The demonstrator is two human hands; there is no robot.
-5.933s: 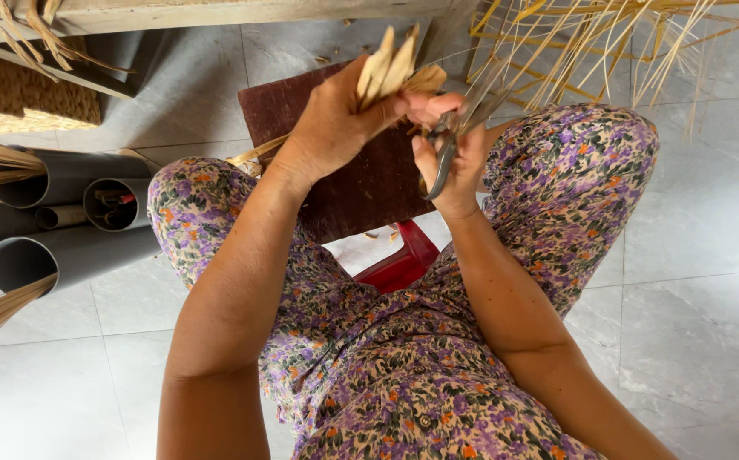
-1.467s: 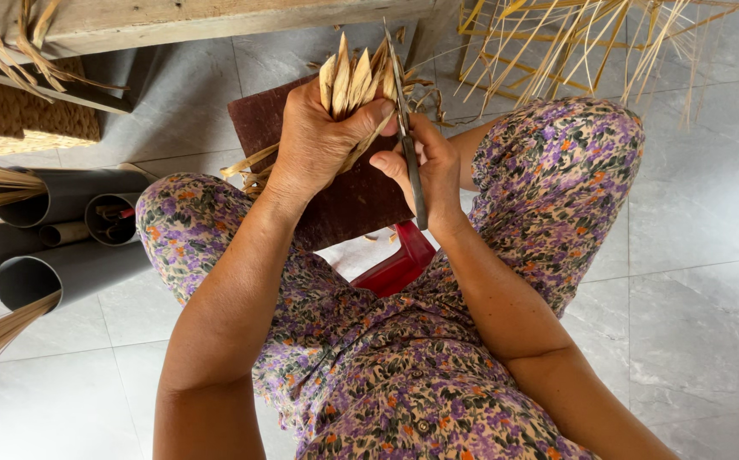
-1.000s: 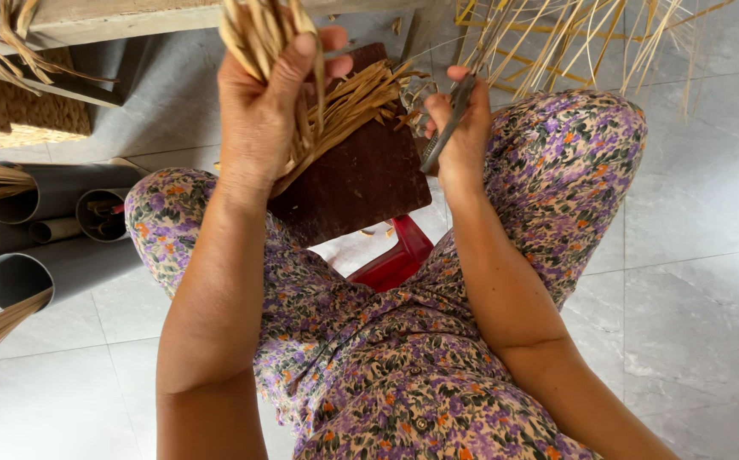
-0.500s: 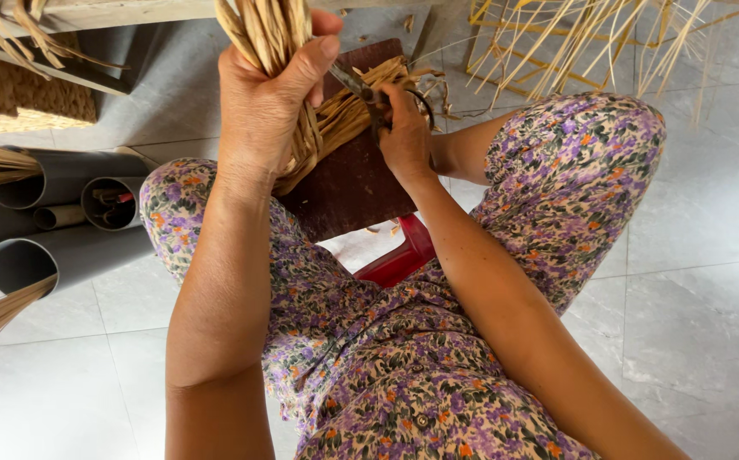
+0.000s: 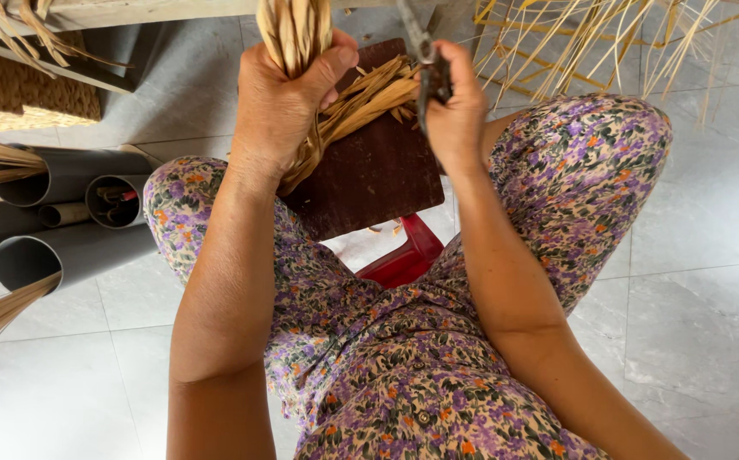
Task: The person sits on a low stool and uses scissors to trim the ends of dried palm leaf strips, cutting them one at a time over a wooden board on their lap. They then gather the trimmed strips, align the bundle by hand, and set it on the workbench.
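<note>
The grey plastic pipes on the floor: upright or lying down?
Lying down: the grey plastic pipes rest on their sides, round open ends facing outward.

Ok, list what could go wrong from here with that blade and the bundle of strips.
1. The right hand grips a metal blade close beside the left hand; a slip could nick the left thumb.
2. The left hand clutches the bundle of dry strips in a bend; the strips may crack or splinter.
3. The dark board rests tilted over the lap above the red stool; it might slide off.
</note>
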